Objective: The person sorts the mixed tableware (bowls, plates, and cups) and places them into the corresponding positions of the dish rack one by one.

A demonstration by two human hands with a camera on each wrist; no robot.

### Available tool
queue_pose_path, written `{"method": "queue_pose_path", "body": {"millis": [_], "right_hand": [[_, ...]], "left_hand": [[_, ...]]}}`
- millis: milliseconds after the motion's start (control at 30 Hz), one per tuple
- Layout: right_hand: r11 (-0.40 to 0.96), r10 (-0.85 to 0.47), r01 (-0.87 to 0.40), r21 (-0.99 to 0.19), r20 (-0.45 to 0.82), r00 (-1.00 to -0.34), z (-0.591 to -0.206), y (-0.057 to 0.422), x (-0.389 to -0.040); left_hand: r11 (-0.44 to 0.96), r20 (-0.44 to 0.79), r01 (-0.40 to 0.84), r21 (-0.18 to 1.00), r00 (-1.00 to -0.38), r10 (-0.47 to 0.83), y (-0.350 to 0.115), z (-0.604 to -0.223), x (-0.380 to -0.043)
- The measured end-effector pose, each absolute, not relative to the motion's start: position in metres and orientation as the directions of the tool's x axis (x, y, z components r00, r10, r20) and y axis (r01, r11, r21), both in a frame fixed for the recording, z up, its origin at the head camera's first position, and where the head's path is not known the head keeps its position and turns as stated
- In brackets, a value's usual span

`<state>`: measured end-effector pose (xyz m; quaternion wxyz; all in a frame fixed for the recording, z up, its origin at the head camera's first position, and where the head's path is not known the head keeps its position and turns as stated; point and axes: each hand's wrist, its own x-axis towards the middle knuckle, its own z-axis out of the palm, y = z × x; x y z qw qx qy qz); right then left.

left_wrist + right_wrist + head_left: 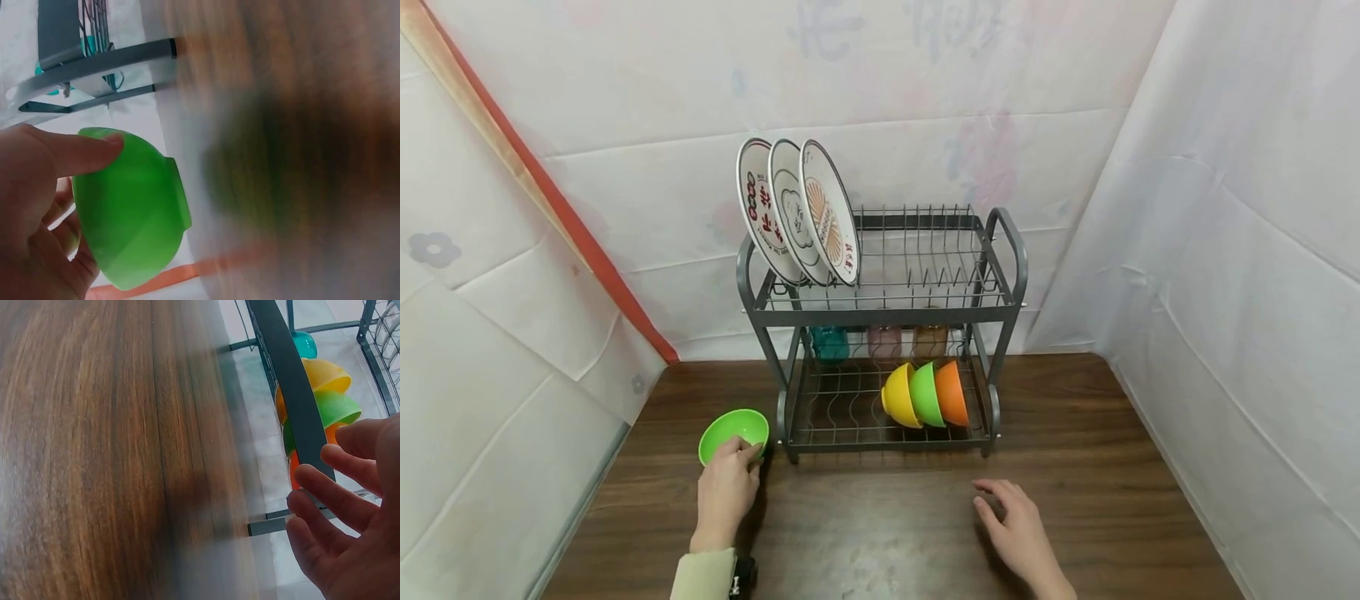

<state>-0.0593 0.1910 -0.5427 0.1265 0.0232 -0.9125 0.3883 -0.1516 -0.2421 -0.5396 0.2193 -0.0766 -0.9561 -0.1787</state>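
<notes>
My left hand (727,492) pinches the near right rim of a green bowl (730,423), just left of the dish rack (887,317). In the left wrist view the thumb presses the outside of this bowl (134,206) and the fingers curl over its rim; a gap shows between its foot and the table. Over the table in front of the rack's right side, my right hand (1017,531) holds nothing, its fingers loosely bent. On the lower tier a yellow bowl (901,397), another green bowl (927,396) and an orange bowl (952,394) stand tilted in a row.
Three patterned plates (830,213) stand on edge at the upper tier's left. Behind the bowls are a teal cup (830,343), a pink cup (884,342) and an amber cup (930,342). White curtains (1247,250) enclose the wooden table (865,533) at the back and sides.
</notes>
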Motion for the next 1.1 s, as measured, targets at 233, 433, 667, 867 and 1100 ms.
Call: {"method": "queue_pose_path", "body": {"millis": [233,433,667,867,1100], "right_hand": [[0.694,0.050,-0.148,-0.704,0.252,-0.966,-0.544,0.191,-0.059],[0.687,0.036,-0.156,-0.710,0.248,-0.968,-0.545,0.192,-0.057],[0.689,0.038,-0.182,-0.701,0.285,-0.958,-0.545,0.192,-0.059],[0.680,0.012,-0.197,-0.706,0.279,-0.960,-0.540,0.186,-0.059],[0.656,-0.020,-0.227,-0.720,0.284,-0.959,-0.535,0.175,-0.062]], "left_hand": [[0.931,0.404,0.180,0.318,-0.914,0.038,-0.238,-0.531,-0.126],[0.928,0.375,0.207,0.309,-0.924,0.081,-0.241,-0.513,-0.106],[0.930,0.263,0.248,0.270,-0.949,0.177,-0.246,-0.491,-0.087],[0.907,0.118,0.277,0.316,-0.960,0.252,-0.239,-0.474,-0.078],[0.820,0.109,0.460,0.341,-0.886,0.451,-0.220,-0.461,-0.074]]}}
